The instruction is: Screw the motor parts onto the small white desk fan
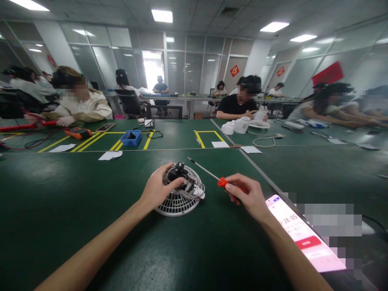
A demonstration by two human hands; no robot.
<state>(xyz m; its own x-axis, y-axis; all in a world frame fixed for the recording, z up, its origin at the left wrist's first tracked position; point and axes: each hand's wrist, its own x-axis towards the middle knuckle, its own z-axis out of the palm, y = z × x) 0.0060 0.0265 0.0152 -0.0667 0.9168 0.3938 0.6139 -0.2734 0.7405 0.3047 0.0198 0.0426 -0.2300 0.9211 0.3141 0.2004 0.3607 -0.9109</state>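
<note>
While the left hand (157,186) cups a black motor assembly (176,173) on the round white fan grille (178,209), the right hand (246,192), just right of the grille, grasps a red-handled screwdriver (222,182). Lying on the green table (91,202), the grille looks light, stiff, perhaps brittle; its bare rim seems a safer hold than the delicate wires (188,197).

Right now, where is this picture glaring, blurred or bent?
Head view throughout: rectangular white ceiling lamps blow out; glossy dark-green tabletop mirrors soft glare; red-handled metal screwdriver looks fairly crisp; people at far right smear; glass partitions lean toward the sides.
</note>
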